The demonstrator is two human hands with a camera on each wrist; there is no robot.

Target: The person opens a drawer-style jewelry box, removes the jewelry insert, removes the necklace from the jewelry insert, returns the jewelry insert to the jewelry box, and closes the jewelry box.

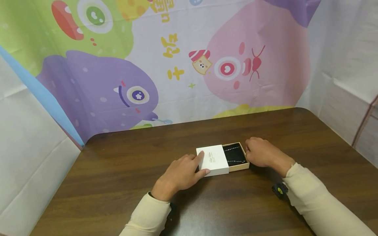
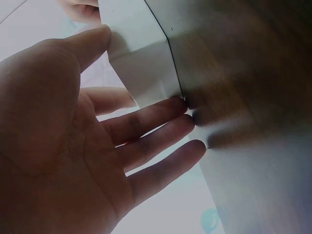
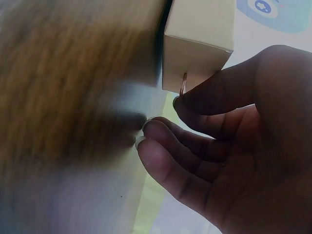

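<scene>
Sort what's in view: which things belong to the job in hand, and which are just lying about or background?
In the job:
white sleeve, touched by the left hand
tan drawer, partly out, with black insert and fine chain
brown loop, pinched by the right hand

Background:
wooden table
cartoon backdrop
pale sheets

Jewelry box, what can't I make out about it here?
Head view: lettering on the white cover, too small to read.
Head view: whether the chain pieces join, hidden by the cover.
Right wrist: tip of the loop, hidden by the right hand.
Right wrist: far end of the tray, cut off by the top edge.
</scene>
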